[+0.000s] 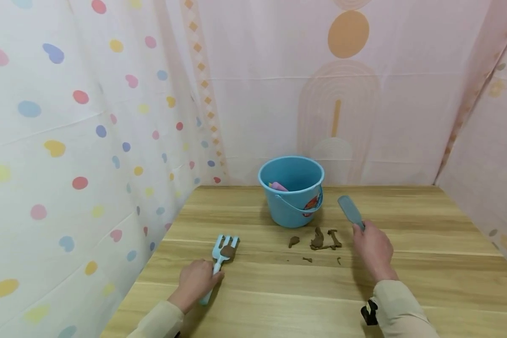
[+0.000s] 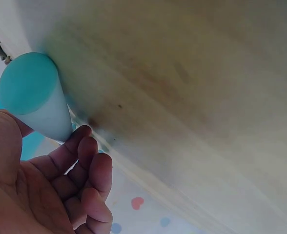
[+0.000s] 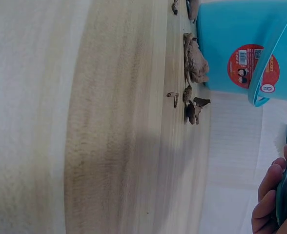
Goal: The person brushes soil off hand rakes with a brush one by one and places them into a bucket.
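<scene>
Just ahead of the left hand [image 1: 197, 282], which grips a pale-blue fork [image 1: 217, 266], a brown lump [image 1: 227, 251] lies over the fork; tilting could drop it. The right hand [image 1: 373, 249] holds a flat blue-grey tool [image 1: 350, 209]; a low leftward sweep might scatter the nearby brown scraps [image 1: 318, 241] across the surface [image 1: 279, 300].

Pale blue fork [image 1: 218, 257] slants in the left hand [image 1: 197, 280], brown lump [image 1: 227, 251] at its tines [image 1: 235, 241]; flat blue-grey spatula [image 1: 350, 211] slants in the right hand [image 1: 374, 246]
</scene>
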A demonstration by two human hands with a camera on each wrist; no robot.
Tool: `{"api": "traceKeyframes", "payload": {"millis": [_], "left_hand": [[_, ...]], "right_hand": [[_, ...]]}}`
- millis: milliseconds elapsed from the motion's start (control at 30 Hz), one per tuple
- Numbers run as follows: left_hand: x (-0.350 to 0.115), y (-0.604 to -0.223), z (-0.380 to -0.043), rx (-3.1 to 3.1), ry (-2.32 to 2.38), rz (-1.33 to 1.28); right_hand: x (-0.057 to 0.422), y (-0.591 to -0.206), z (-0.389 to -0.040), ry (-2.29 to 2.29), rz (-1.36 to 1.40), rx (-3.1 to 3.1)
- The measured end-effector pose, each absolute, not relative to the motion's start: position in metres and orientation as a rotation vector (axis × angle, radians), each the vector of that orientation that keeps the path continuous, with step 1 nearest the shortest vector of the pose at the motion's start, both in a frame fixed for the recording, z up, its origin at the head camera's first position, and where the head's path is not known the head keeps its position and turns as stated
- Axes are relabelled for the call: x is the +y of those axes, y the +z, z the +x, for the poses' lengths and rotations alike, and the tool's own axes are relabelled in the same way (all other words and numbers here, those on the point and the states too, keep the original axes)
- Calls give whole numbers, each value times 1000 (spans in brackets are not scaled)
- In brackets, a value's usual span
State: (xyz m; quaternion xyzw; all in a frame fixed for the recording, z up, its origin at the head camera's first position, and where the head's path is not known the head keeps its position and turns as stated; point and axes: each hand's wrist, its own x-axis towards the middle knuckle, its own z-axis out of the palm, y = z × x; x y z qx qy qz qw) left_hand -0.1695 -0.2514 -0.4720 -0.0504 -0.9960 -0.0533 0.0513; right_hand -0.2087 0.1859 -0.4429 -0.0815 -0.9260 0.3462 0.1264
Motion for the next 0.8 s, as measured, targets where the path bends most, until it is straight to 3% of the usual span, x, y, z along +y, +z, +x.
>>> {"api": "traceKeyframes", "payload": {"millis": [800], "left_hand": [[-258, -456, -168, -2930, -178, -198]], "right_hand": [[180, -440, -207, 1012, -249, -2718]]}}
